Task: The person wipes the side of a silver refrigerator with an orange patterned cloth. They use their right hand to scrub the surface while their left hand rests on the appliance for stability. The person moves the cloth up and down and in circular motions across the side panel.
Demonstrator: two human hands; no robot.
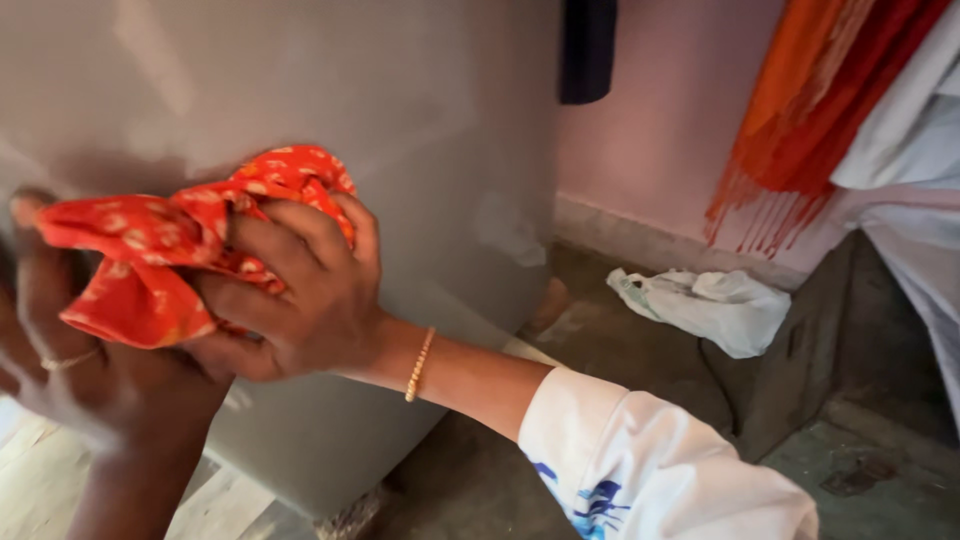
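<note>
My right hand [300, 300] is closed around a bunched red cloth with a pale pattern [150, 260] and presses it against the smooth grey side of a large appliance [400, 130]. A thin gold bracelet sits on that wrist, and the sleeve is white with blue print. My left hand [90, 390] is low at the left, blurred and close to the camera, with a ring on one finger. The cloth's left end lies over its fingers, and I cannot tell whether it grips the cloth.
A crumpled white plastic bag [710, 305] lies on the dark concrete floor [620, 370] by the pink wall [670, 120]. Orange and red fabric [810, 110] and white cloth [910, 150] hang at the right. A dark object [588, 45] hangs at the top.
</note>
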